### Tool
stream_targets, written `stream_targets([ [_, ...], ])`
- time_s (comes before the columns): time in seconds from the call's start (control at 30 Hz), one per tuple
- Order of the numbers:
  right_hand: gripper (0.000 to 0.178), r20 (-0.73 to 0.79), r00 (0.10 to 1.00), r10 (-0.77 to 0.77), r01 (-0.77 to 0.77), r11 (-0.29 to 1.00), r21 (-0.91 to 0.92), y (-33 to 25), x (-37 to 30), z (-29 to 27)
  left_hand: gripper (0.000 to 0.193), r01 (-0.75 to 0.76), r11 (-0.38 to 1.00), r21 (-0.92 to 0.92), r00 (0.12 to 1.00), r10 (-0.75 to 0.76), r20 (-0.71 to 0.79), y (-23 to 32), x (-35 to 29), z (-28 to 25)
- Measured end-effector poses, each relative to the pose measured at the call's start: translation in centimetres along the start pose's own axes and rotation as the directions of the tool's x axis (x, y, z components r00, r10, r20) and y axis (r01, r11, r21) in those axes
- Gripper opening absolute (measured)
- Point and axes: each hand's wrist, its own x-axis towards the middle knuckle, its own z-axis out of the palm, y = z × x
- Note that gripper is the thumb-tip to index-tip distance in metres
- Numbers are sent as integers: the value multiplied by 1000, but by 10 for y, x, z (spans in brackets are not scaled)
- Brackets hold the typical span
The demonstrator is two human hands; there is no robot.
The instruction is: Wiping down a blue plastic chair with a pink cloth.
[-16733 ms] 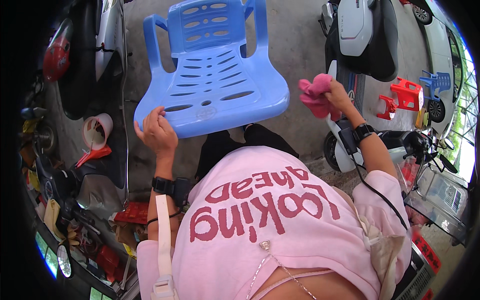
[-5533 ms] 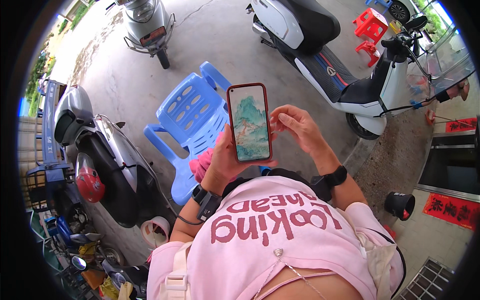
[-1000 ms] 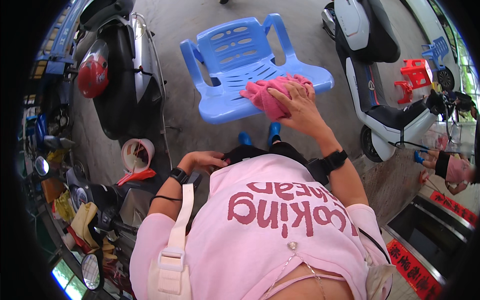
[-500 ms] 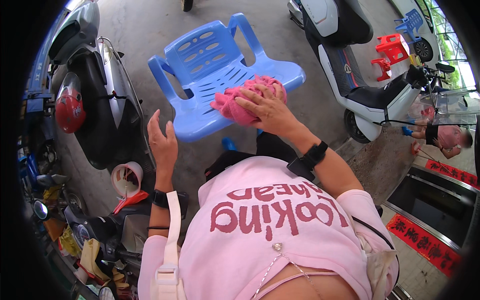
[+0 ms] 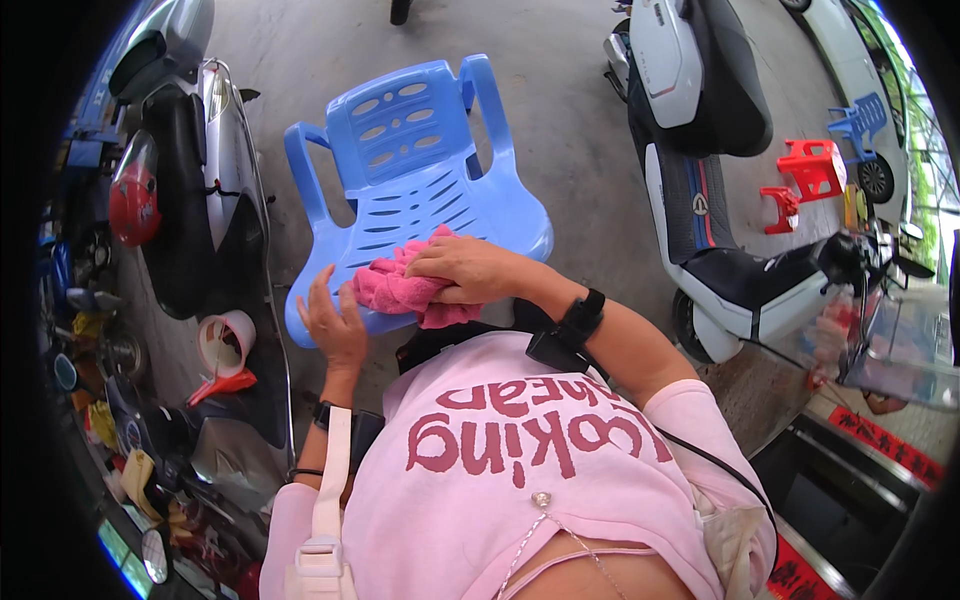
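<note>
In front of me stands a blue plastic armchair (image 5: 395, 205) with slots in its seat and oval holes in its back. Over the seat's front edge lies a crumpled pink cloth (image 5: 395, 285). My right hand (image 5: 465, 270) grips the cloth from above, its fingers bent into the fabric. At the cloth's left end is my left hand (image 5: 335, 318), fingers apart and curved over the seat's front left corner. Whether its fingertips touch the cloth I cannot tell.
A dark scooter with a red helmet (image 5: 135, 200) stands at the left, above a pink bucket (image 5: 226, 342). White scooters (image 5: 665, 200) stand to the right. Farther off are red stools (image 5: 812, 168) and another blue chair (image 5: 858, 125). A dark doorway (image 5: 830, 500) lies at lower right.
My right hand has drawn the cloth left and nearer, toward the seat's front edge. My left hand has come down beside the cloth. The chair appears turned and shifted slightly in view.
</note>
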Motion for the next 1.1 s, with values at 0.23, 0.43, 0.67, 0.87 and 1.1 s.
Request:
stream_targets([
  [0.23,47,184,962,201,-236,952,196,94,-50,-74,23,98,994,44,993,-95,-68,19,13,-5],
  [0.43,45,274,925,263,-317,932,176,218,-32,-55,23,228,967,112,973,-229,-6,17,7,-3],
  [0.67,43,345,894,287,-337,937,95,294,-12,-37,27,251,948,194,967,-255,-7,24,8,-10],
  [0.87,54,369,874,315,-320,946,-48,322,2,-41,34,384,882,271,921,-344,-185,34,8,-7],
  [1.1,55,331,896,295,-238,950,-202,405,15,-43,51,867,492,-73,403,-781,-478,52,-11,12],
])
